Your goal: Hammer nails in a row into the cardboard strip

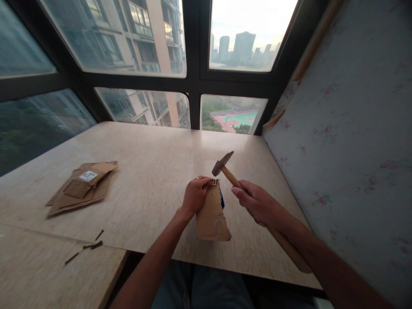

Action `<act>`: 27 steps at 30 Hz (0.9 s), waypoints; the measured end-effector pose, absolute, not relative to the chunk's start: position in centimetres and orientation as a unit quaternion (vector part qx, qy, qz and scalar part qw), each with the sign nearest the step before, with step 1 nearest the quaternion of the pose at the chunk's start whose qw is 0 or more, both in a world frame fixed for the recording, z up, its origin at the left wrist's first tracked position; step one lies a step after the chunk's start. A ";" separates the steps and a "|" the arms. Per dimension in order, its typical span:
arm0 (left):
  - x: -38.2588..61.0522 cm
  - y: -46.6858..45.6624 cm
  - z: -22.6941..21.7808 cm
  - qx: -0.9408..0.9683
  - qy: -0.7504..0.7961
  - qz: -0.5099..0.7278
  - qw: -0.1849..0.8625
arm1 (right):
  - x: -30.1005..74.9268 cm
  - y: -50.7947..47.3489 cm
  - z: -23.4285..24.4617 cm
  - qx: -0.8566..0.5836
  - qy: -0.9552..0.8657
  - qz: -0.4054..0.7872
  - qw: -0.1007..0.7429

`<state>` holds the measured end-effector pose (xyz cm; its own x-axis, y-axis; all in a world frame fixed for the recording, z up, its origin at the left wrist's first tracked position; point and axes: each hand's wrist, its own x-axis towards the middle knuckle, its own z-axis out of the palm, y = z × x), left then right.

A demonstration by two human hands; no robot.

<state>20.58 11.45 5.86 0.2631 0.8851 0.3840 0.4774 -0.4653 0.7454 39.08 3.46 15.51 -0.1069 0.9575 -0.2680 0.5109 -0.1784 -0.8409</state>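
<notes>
Near the front edge of the beige marbled surface [154,171], the left hand [195,195] had its fingers pinched on the far end of a torn brown cardboard piece [210,216]. The right hand [255,201] had its fingers wrapped round a wooden-handled metal hammer [229,175], its head near that end.

"How was the left hand [195,195] posed?"
"It pinched, the left forearm [162,251] reaching forward."
"And the right hand [257,202]?"
"That was curled in a grip, the right forearm [325,257] slanting inward."
</notes>
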 end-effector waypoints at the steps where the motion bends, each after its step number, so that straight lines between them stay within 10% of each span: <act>1: 20.6 11.4 5.9 0.755 0.451 0.404 0.250 | 39.0 3.6 15.4 -0.620 -0.594 0.450 0.244; 27: 20.4 11.4 6.1 0.762 0.426 0.417 0.254 | 39.1 4.8 14.5 -0.619 -0.693 0.318 0.188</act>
